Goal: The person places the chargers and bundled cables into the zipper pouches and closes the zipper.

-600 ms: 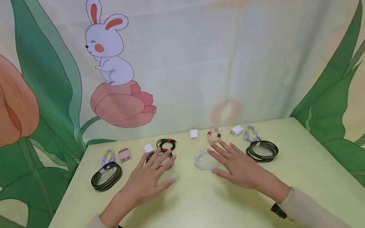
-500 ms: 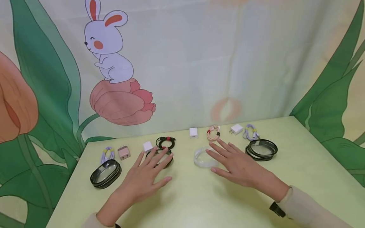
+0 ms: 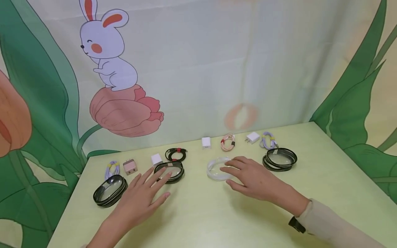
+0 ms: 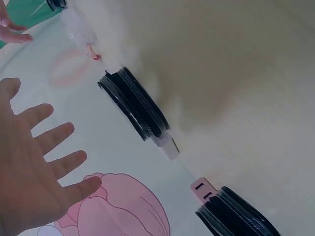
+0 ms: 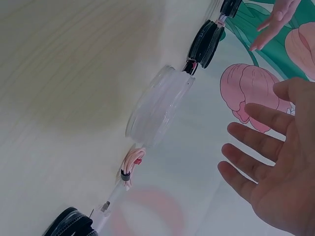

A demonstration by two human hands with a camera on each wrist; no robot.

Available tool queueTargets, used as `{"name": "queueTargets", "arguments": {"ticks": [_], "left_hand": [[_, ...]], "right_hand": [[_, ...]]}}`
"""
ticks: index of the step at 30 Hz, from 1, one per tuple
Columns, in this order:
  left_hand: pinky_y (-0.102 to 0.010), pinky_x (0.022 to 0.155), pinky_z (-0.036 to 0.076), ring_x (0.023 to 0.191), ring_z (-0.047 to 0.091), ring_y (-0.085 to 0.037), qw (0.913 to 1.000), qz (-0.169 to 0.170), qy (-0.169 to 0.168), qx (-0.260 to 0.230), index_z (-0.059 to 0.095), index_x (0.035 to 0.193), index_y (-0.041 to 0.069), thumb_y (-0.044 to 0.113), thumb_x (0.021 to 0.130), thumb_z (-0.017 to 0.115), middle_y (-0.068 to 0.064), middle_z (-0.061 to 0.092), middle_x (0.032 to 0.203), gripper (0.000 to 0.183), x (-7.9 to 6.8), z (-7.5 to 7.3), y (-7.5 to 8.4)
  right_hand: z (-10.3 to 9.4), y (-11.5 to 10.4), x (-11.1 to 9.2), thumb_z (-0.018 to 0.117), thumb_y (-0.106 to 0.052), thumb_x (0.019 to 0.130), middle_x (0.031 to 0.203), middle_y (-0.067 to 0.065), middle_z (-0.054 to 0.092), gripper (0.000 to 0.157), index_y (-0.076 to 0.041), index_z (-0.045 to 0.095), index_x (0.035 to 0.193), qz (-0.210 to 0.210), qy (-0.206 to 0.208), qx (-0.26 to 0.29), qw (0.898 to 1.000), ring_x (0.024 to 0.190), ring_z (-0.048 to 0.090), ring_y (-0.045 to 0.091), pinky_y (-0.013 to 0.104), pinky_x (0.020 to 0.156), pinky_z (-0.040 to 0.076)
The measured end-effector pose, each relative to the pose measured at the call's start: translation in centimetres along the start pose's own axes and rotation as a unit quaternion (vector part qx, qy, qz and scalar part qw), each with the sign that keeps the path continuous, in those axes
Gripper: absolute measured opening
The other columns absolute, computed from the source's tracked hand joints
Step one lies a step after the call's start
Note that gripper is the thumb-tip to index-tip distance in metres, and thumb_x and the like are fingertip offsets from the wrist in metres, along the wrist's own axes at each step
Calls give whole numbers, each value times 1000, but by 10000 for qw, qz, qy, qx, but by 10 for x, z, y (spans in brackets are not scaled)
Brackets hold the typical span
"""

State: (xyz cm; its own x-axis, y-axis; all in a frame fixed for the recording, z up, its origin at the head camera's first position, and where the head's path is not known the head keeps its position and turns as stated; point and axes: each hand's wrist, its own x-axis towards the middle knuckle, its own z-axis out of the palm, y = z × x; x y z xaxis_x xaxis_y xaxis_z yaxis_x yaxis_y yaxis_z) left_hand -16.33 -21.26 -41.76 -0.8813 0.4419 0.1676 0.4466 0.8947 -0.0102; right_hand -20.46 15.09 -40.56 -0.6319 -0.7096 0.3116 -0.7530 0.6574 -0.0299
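Note:
My left hand [image 3: 139, 203] hovers with spread fingers between two black-rimmed, clear-topped oval cases, a left one [image 3: 109, 195] and a middle one [image 3: 176, 178]. Its fingertips overlap the middle case in the head view; the left wrist view shows the palm [image 4: 34, 187] bare and apart from the cases. Over the right side of a whitish clear case [image 3: 214, 175] hangs my right hand [image 3: 255, 179], its fingers loosely bent. That hand [image 5: 288, 157] holds nothing in the right wrist view, and the whitish case [image 5: 160, 105] stands apart from it.
Along the table's back lie a pink charger plug [image 3: 130, 167], white plugs [image 3: 156, 159], [image 3: 206, 142], [image 3: 252, 137], purple cables [image 3: 112, 169], [image 3: 268, 141], a black cable [image 3: 175, 155] and a pink cable [image 3: 227, 142]. Another black-rimmed case [image 3: 280, 159] sits right. A printed curtain [image 3: 192, 69] hangs behind.
The head view has shifted, so the scene sits further left. My left hand has drawn left, uncovering more of the middle black case. The fingers of my right hand have bent slightly.

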Motion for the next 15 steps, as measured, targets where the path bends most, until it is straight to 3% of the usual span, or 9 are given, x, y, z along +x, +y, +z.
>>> {"name": "queueTargets", "arguments": {"ticks": [8, 15], "left_hand": [[-50, 107, 30, 135, 35, -28, 9990, 179, 387, 137, 44, 142, 33, 45, 97, 44, 5, 41, 147, 46, -13, -3, -8], [-52, 104, 33, 130, 41, -28, 9980, 66, 619, -43, 51, 137, 29, 39, 96, 50, 3, 46, 143, 42, -26, 0, -14]], "right_hand": [[6, -3, 3, 50, -38, 96, 121, -2, 61, 37, -20, 61, 126, -37, -115, 126, 9998, 119, 51, 21, 39, 98, 43], [11, -8, 5, 52, -36, 95, 114, -4, 64, 32, -20, 65, 119, -115, -86, 246, 9996, 113, 55, 19, 38, 99, 43]]}}
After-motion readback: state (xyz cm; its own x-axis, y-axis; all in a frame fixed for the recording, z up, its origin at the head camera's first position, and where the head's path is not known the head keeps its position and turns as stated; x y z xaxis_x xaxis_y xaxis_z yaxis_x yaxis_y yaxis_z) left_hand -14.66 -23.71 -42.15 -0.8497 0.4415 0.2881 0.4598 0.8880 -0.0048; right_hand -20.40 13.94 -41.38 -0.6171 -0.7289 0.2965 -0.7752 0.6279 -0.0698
